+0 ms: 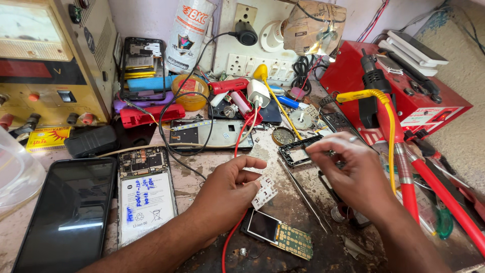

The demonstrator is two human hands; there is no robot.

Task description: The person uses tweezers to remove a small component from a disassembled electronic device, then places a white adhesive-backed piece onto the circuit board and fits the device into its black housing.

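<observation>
Left hand (230, 189) pinches a small white keypad membrane (263, 192), dimpled and slightly curled, just above the keypad circuit board (278, 233) at mid-surface; right hand (351, 169) has its grip nearly closed, blurred, contents cannot tell. Surface (194, 179) is worn, stained, packed with phone parts, tweezers (303, 193), cables. Opened phone (145, 194) left, red station (404, 96) right; little free room.

On the counter (283, 212), a phone (68, 212) lies at the near left corner, with an opened phone (145, 194) just right of it. A keypad board (277, 233) sits by the near edge, between the hands. Tweezers (303, 194) lie behind it. A power supply (50, 60) stands at the far left corner, a soldering station (399, 96) far right.
</observation>
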